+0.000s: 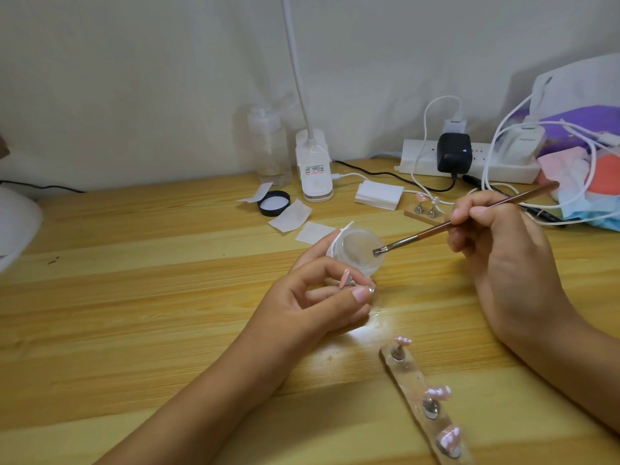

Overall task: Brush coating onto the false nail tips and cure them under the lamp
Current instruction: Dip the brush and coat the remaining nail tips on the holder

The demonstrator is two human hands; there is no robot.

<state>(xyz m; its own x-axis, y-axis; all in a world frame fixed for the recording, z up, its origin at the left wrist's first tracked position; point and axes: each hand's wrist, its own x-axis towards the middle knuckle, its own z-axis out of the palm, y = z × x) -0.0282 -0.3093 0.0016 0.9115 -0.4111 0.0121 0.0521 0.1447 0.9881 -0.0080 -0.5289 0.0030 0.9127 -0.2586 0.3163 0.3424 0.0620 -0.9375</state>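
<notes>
My right hand [496, 236] grips a brown-handled brush [446, 224] whose dark bristles dip into a small clear jar of gel [360, 253]. My left hand [315, 297] pinches a pink false nail tip [445, 279] on its small stand between thumb and forefinger, just in front of the jar, with a white wipe [337, 241] tucked behind. A wooden strip [416, 391] at the lower right carries three pink nail tips on metal stands [436, 397]. A second small wooden holder with tips [424, 209] lies farther back. The white curing lamp [16, 223] shows at the left edge.
A black jar lid [273, 203], white wipes [292, 216] and a pad stack [379, 194] lie behind the jar. A clip desk lamp [315, 176], a clear bottle [271, 152], a power strip [469, 161] with cables, and bags [577, 162] line the back wall.
</notes>
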